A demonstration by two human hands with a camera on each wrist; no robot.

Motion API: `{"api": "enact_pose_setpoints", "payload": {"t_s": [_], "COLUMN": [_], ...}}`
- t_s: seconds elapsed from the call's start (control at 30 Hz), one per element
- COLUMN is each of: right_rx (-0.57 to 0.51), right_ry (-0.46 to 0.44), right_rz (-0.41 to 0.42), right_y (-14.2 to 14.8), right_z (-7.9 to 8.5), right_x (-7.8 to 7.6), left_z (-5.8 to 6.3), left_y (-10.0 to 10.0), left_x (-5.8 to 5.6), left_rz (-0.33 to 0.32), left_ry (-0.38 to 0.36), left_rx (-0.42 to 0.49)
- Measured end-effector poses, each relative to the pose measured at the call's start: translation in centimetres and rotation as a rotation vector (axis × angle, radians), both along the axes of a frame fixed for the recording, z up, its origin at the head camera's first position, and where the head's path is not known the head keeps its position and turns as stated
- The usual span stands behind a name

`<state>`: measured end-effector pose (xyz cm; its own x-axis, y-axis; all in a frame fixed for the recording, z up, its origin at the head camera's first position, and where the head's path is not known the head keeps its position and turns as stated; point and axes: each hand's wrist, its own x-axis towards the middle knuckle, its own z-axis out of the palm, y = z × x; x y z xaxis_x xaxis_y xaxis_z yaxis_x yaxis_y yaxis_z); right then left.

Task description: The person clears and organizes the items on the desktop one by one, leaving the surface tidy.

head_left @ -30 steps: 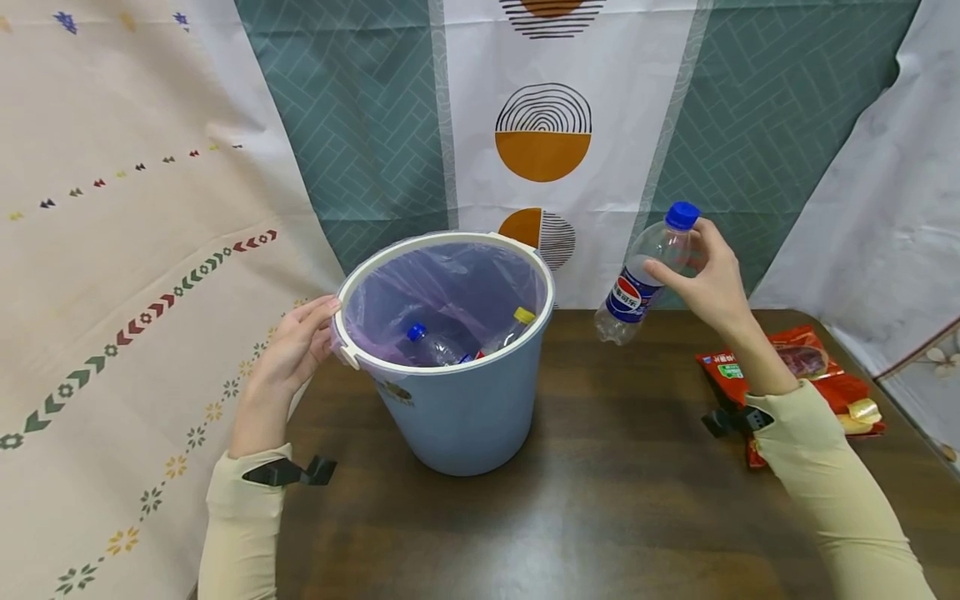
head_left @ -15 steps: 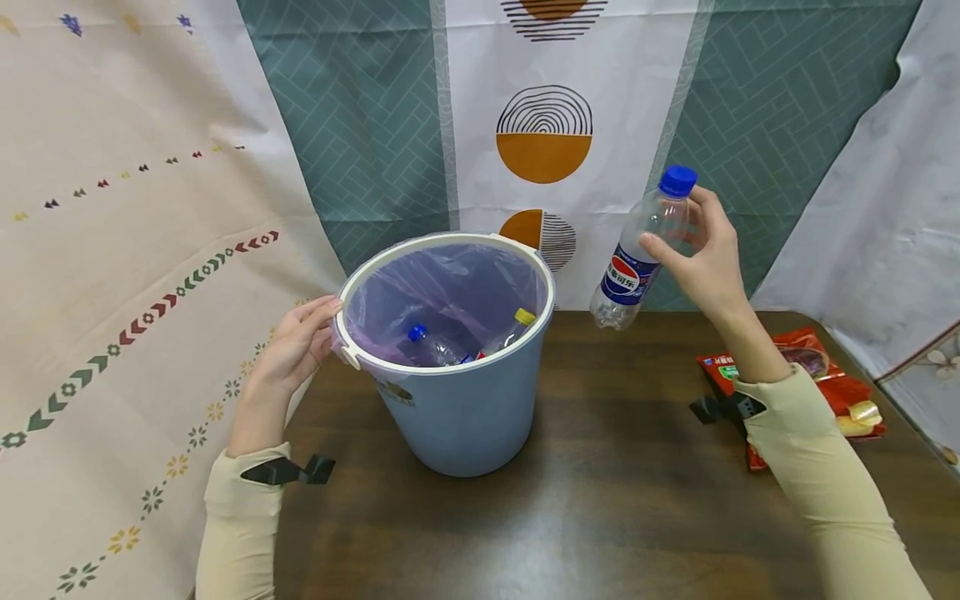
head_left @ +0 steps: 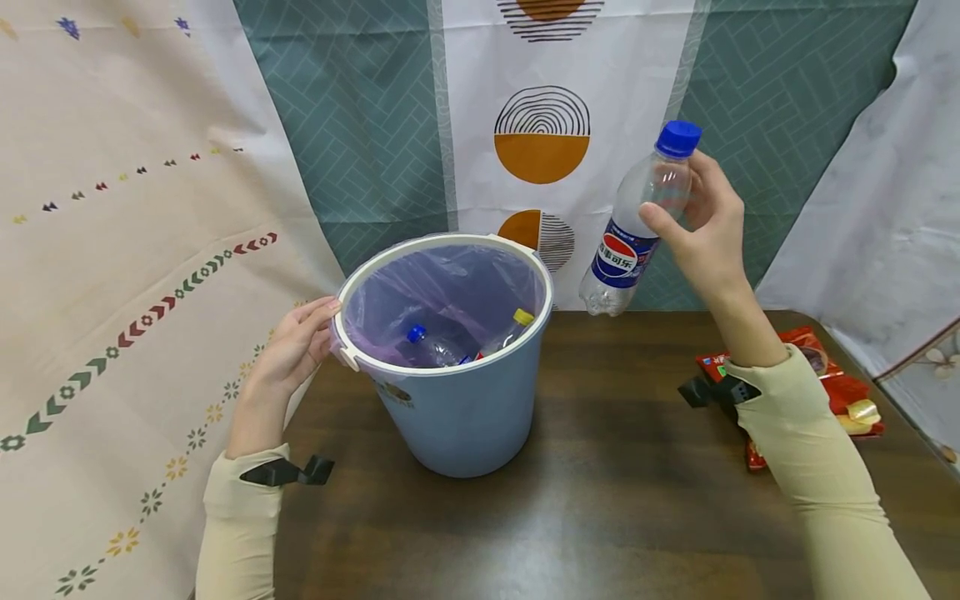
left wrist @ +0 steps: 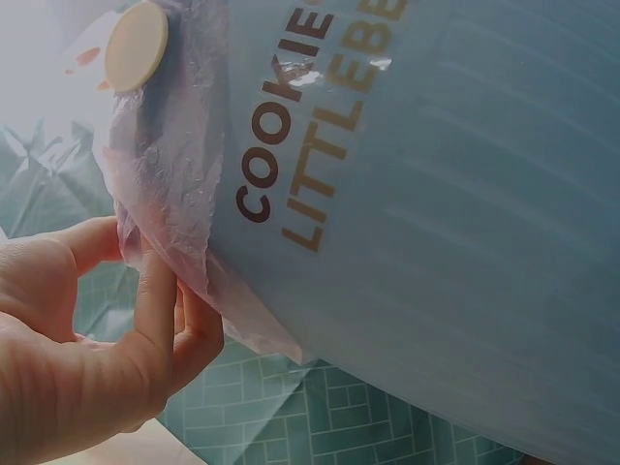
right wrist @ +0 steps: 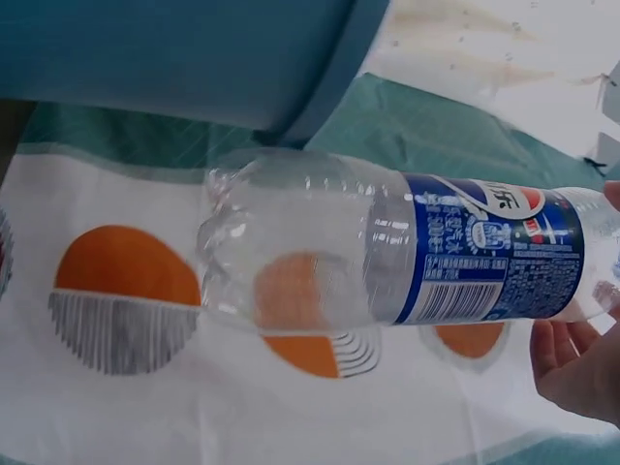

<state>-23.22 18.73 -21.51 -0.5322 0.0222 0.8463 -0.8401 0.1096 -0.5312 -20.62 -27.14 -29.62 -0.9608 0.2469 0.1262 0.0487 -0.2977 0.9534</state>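
Note:
A blue trash can [head_left: 468,417] with a white rim and a thin pinkish liner [head_left: 360,329] stands on the table. At the left of its rim my left hand [head_left: 300,346] grips the edge; the left wrist view has the fingers and thumb around the liner [left wrist: 165,184] there. My right hand [head_left: 708,225] holds a clear plastic soda bottle [head_left: 626,242] by its upper part, blue cap up and base tilted toward the can. This bottle looks drained, and in the right wrist view its blue label [right wrist: 494,247] shows. It is in the air, right of the can and above rim height.
Inside the can lie a blue-capped bottle [head_left: 438,346] and a yellow-capped bottle [head_left: 513,329]. Red snack packets [head_left: 840,387] lie on the right of the dark wooden table [head_left: 615,483], partly behind the right forearm. Patterned cloth [head_left: 360,125] hangs behind.
My right hand has raised the soda bottle, shifting its base slightly left toward the trash can. My left hand stays at the rim, and the can has not moved.

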Motion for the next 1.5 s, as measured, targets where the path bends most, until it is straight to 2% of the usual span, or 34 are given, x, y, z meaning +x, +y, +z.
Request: {"api": "enact_pose_setpoints", "payload": {"t_s": [0.1, 0.2, 0.4, 0.53, 0.67, 0.87, 0.93, 1.07, 1.27, 1.5], "right_rx": [-0.097, -0.169, -0.294, -0.351, -0.355, -0.243, -0.193, -0.095, 0.135, 0.328], "right_ry": [0.053, 0.085, 0.130, 0.154, 0.165, 0.138, 0.097, -0.045, -0.247, -0.357], "right_rz": [0.062, 0.099, 0.117, 0.125, 0.135, 0.161, 0.187, 0.238, 0.169, 0.141], "right_y": [-0.1, -0.3, -1.8, -2.5, -3.2, -4.3, -4.7, -5.6, -6.8, -8.0], "right_z": [0.3, 0.8, 2.6, 3.2, 3.1, 1.5, 0.8, -0.7, -1.8, -2.5], "right_x": [-0.8, -1.0, 0.8, 1.1, 1.0, 0.0, -0.4, -0.7, -0.8, -0.7], "left_z": [0.1, 0.1, 0.1, 0.2, 0.2, 0.1, 0.0, 0.0, -0.1, -0.1], "left_y": [0.0, 0.0, -0.1, 0.0, 0.0, 0.0, 0.0, -0.1, 0.0, 0.0], "left_x": [0.0, 0.0, -0.1, -0.1, -0.1, 0.0, 0.0, 0.1, 0.0, 0.1], "left_rz": [0.001, 0.005, 0.011, 0.010, 0.021, 0.040, 0.038, 0.037, 0.048, 0.049], "left_ry": [0.000, -0.008, -0.017, -0.012, -0.009, -0.016, -0.015, -0.016, -0.019, -0.027], "left_rx": [-0.003, -0.008, -0.015, -0.017, -0.038, -0.056, -0.051, -0.046, -0.055, -0.042]}}
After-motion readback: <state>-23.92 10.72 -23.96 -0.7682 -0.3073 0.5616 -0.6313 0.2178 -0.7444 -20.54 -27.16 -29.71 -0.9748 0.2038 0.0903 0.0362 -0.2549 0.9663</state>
